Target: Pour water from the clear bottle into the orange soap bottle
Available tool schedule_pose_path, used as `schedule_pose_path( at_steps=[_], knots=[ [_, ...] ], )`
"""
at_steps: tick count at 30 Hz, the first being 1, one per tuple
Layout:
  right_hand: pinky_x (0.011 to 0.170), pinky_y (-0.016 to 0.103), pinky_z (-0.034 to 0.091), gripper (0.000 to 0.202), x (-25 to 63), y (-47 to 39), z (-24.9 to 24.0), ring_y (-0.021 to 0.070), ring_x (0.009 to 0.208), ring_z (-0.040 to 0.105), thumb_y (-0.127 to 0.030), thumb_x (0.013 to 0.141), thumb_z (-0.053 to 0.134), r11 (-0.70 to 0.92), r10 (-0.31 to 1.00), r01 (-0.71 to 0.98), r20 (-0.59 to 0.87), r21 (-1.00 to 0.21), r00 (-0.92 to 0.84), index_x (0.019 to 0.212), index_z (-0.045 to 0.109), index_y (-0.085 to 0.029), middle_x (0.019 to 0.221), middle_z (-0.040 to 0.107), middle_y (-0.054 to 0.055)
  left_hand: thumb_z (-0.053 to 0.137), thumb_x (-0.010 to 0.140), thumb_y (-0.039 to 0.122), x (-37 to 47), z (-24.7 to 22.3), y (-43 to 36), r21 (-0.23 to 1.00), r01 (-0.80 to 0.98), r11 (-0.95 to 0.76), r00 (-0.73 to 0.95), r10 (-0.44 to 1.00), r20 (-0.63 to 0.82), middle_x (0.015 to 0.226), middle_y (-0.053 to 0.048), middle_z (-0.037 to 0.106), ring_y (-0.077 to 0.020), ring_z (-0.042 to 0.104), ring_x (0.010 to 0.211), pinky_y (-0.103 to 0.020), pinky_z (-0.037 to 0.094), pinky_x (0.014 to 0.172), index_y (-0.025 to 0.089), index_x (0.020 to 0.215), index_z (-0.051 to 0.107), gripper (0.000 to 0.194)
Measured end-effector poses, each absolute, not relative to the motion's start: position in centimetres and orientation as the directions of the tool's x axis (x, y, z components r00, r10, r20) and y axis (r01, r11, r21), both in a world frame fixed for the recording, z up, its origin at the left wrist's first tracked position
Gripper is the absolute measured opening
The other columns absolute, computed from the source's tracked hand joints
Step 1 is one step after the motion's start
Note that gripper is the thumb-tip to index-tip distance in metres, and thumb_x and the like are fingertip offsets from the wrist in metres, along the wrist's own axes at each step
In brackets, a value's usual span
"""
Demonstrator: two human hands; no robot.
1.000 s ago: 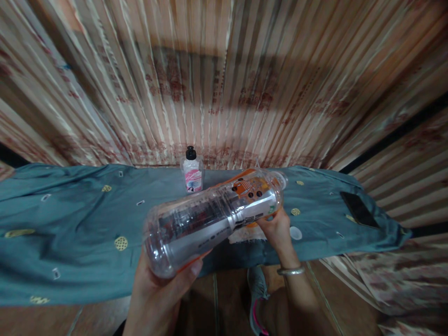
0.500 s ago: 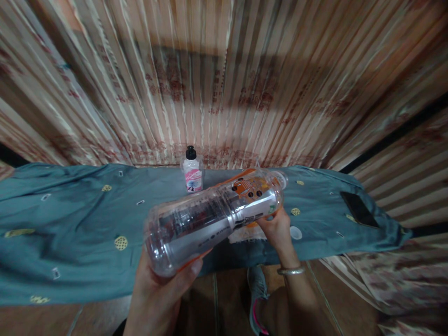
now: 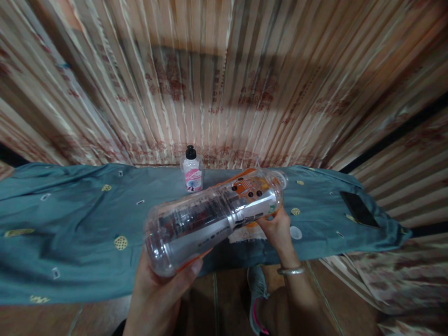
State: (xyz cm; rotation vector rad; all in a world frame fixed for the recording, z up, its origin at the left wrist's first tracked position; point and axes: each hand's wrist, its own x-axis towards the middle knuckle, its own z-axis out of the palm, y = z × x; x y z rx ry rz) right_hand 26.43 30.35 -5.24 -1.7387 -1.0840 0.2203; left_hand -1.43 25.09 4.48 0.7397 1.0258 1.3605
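A large clear plastic bottle with an orange and white label is held tilted above the cloth, its base toward the lower left and its open-looking neck toward the upper right. My left hand grips the base end from below, thumb along the underside. Near the neck, my right hand holds the bottle from beneath; its fingers are partly hidden behind the plastic. A patterned cloth piece lies under the bottle, mostly covered by it. Just right of my right hand is a small round translucent cap.
A small bottle with a black cap and pink label stands at the back of the teal cloth-covered table. A dark phone lies at the right. Pleated curtains hang behind and beside the table.
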Motion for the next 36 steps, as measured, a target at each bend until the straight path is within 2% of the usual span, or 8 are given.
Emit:
schedule_pose_path(
  at_steps=[4,9,14,22,26,36],
  knots=[
    [0.073,0.043,0.066,0.048,26.5,30.39,-5.38,0.0313,0.075,0.078,-0.06,0.063,0.085,-0.058,0.751,0.559,0.333,-0.827,0.571,0.093,0.066,-0.028,0.082,0.082,0.006,0.109,0.064,0.027,-1.68,4.25,25.07,0.888,-0.442,0.125,-0.076,0.981,-0.176,0.136,-0.011,0.083,-0.0403,0.079,0.13,-0.052,0.066,0.112,0.028,0.15,0.069,0.094],
    [0.072,0.043,0.066,0.049,26.5,30.38,-5.57,0.0327,0.078,0.079,-0.059,0.063,0.085,-0.057,0.747,0.572,0.345,-0.819,0.568,0.095,0.067,-0.027,0.084,0.083,0.007,0.108,0.069,0.029,-1.64,4.23,24.98,0.901,-0.417,0.121,-0.071,0.984,-0.166,0.141,-0.012,0.081,-0.0401,0.078,0.132,-0.051,0.064,0.115,0.027,0.155,0.065,0.097],
    [0.073,0.043,0.067,0.049,26.5,30.37,-5.68,0.0337,0.081,0.081,-0.057,0.065,0.085,-0.063,0.749,0.575,0.342,-0.816,0.567,0.098,0.07,-0.025,0.086,0.084,0.01,0.109,0.066,0.028,-1.71,4.13,24.79,0.9,-0.422,0.106,-0.083,0.984,-0.155,0.14,-0.012,0.082,-0.0401,0.079,0.13,-0.05,0.065,0.112,0.027,0.155,0.066,0.099],
    [0.074,0.045,0.067,0.05,26.5,30.42,-5.53,0.033,0.078,0.079,-0.06,0.062,0.084,-0.069,0.741,0.565,0.337,-0.822,0.58,0.096,0.068,-0.025,0.084,0.083,0.008,0.107,0.07,0.029,-1.53,4.37,25.0,0.899,-0.429,0.091,-0.065,0.989,-0.131,0.142,-0.012,0.081,-0.0392,0.078,0.131,-0.051,0.066,0.112,0.028,0.151,0.068,0.09],
    [0.072,0.043,0.066,0.048,26.46,30.42,-5.4,0.031,0.075,0.078,-0.059,0.063,0.084,-0.061,0.75,0.552,0.327,-0.831,0.575,0.095,0.068,-0.026,0.082,0.082,0.006,0.108,0.069,0.031,-1.74,4.03,24.89,0.902,-0.417,0.116,-0.07,0.985,-0.159,0.137,-0.012,0.083,-0.0396,0.079,0.13,-0.051,0.066,0.112,0.027,0.151,0.067,0.092],
    [0.07,0.04,0.066,0.047,26.47,30.38,-5.59,0.0304,0.075,0.078,-0.056,0.065,0.085,-0.039,0.748,0.566,0.351,-0.823,0.563,0.097,0.07,-0.026,0.083,0.083,0.006,0.108,0.071,0.032,-1.7,3.91,24.96,0.907,-0.41,0.1,-0.057,0.989,-0.135,0.142,-0.013,0.081,-0.0378,0.08,0.129,-0.048,0.067,0.111,0.026,0.156,0.062,0.097]
  ],
)
